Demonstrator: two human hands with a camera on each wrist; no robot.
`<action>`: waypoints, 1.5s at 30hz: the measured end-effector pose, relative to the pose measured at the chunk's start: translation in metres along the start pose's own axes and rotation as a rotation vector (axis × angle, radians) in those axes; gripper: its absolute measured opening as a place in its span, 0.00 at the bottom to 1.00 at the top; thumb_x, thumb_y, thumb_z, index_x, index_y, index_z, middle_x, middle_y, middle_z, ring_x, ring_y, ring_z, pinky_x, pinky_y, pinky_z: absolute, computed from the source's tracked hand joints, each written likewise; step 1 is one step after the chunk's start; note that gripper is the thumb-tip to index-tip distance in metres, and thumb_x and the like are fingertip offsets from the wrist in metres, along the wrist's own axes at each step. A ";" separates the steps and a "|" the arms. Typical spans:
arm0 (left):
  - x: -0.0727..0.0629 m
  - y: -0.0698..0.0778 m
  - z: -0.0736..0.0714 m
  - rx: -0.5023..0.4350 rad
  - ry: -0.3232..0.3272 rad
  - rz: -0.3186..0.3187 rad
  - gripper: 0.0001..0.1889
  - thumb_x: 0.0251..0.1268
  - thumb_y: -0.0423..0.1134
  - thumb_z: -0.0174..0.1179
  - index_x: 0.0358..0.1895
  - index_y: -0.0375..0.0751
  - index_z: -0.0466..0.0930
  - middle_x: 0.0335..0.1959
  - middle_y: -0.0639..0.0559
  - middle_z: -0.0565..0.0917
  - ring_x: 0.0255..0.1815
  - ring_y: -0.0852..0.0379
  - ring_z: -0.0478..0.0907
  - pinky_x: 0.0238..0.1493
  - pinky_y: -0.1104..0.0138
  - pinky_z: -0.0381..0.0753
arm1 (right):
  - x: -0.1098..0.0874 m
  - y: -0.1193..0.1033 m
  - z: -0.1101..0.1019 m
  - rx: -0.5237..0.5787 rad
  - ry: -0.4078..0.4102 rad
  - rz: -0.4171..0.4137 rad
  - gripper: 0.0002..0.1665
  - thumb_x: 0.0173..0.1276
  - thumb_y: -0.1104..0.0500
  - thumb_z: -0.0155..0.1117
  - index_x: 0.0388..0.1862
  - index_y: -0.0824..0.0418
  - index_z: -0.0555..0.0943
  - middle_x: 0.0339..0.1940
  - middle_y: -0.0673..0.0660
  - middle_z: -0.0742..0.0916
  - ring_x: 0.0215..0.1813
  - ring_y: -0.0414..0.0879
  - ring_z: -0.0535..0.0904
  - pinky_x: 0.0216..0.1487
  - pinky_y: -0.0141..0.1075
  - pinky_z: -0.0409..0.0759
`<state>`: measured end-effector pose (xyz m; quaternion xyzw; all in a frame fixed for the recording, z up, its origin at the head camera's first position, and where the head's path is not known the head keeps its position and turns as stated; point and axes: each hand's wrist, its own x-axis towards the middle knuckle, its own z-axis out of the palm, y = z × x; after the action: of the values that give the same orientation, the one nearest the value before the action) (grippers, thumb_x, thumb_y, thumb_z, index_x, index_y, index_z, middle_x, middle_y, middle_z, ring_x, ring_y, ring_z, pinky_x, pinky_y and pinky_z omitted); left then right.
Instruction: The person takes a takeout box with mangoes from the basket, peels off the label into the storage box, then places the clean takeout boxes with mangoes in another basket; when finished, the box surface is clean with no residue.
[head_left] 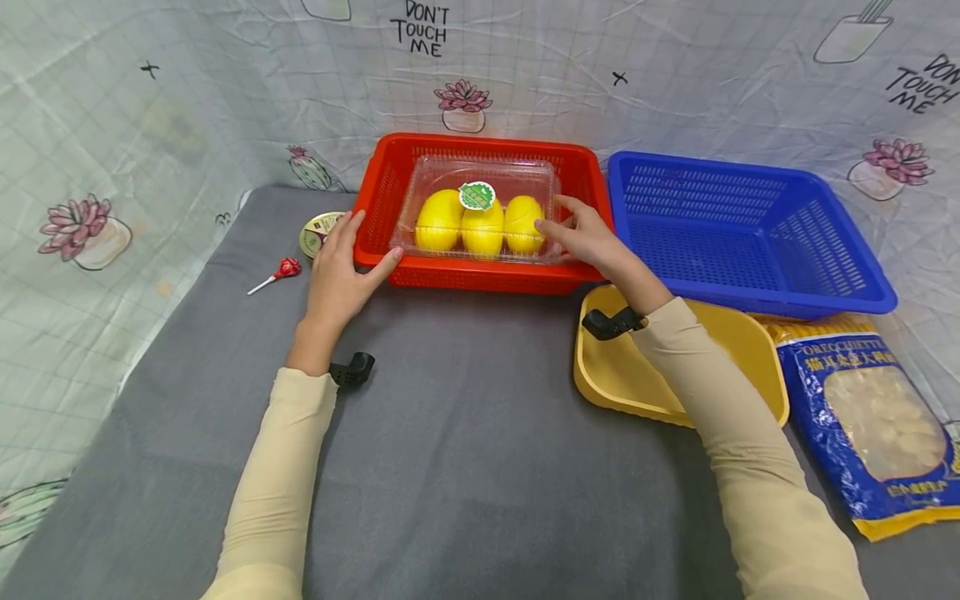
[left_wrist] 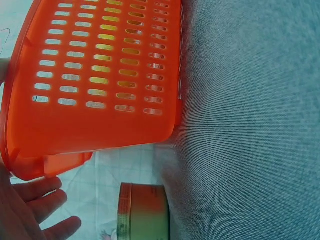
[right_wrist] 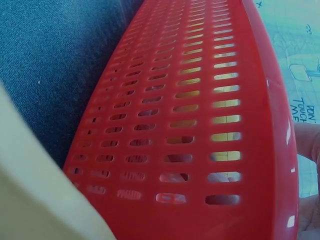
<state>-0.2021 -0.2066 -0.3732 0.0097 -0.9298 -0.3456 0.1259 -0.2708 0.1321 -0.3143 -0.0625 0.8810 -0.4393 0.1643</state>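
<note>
A clear plastic box (head_left: 480, 177) with a green-and-white label holds several yellow fruits (head_left: 482, 233), whose kind I cannot tell. It lies inside the red basket (head_left: 480, 279). My right hand (head_left: 588, 237) grips the box's right edge, the thumb over its top; in the right wrist view the basket wall (right_wrist: 200, 150) hides most of that hand. At the basket's left end is my left hand (head_left: 337, 279), fingers extended along the rim and thumb stretched toward the box's near left corner. The left wrist view shows its spread fingers (left_wrist: 47, 202) beside the basket wall (left_wrist: 100, 125).
A round lidded tin (head_left: 318, 232) and a red lollipop (head_left: 287, 267) lie left of the basket. To the right stand a blue basket (head_left: 750, 296) and a yellow tray (head_left: 622, 367), partly under my right forearm. A blue pasta bag (head_left: 877, 417) lies at far right.
</note>
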 end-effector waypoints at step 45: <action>0.008 0.030 -0.011 -0.080 0.095 0.166 0.42 0.60 0.59 0.63 0.75 0.53 0.57 0.75 0.49 0.62 0.75 0.51 0.56 0.75 0.47 0.50 | -0.030 -0.036 -0.006 0.145 0.044 -0.104 0.42 0.73 0.47 0.56 0.80 0.52 0.52 0.57 0.64 0.73 0.53 0.50 0.76 0.45 0.40 0.84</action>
<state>-0.2053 -0.1914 -0.3444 -0.0561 -0.9058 -0.3702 0.1985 -0.2461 0.1225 -0.2753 -0.0867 0.8457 -0.5113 0.1261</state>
